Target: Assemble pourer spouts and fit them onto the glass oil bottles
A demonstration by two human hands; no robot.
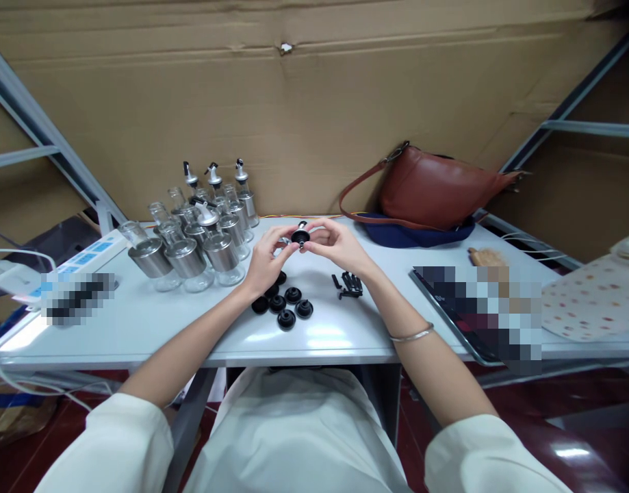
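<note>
Both hands meet over the middle of the white table. Between their fingertips is a pour spout (pixel 300 236) with a black round base and a silvery part. My left hand (pixel 267 257) pinches it from the left, and my right hand (pixel 335 243) grips it from the right with thumb and fingers. Below my left hand lie several black round stoppers (pixel 286 318), some partly hidden by the hand. A small pile of black plastic levers (pixel 351 283) rests under my right wrist.
Several glass bottles with steel sleeves (pixel 191 257) stand at the left, some topped with spouts. A brown leather bag (pixel 432 185) sits on a dark blue item at the back right. A tablet-like device (pixel 458 315) lies at the right, a power strip (pixel 83 260) at the left.
</note>
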